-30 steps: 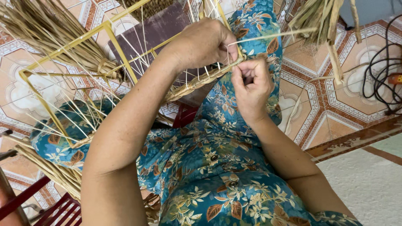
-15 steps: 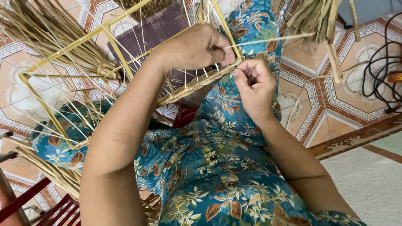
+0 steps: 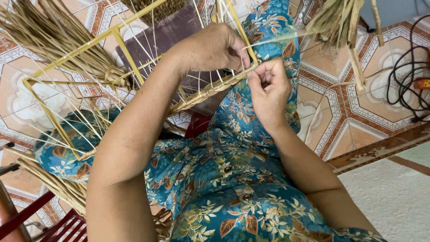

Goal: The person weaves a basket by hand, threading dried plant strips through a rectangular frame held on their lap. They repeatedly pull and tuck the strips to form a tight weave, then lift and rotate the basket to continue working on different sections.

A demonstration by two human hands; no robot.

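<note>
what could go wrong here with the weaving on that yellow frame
The strand pinched near the left hand looks thin and taut, so a hard pull might snap it. The right hand works close against the woven edge, where stiff fibre ends could prick the fingers. The yellow frame rests only on the lap, so it may tip or slide.

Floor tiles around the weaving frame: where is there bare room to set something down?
Bare tiles lie right of the right hand, between the hanging straw bundle and black cables. The left is crowded: yellow frame, loose straw, strands beneath the left hand.
</note>
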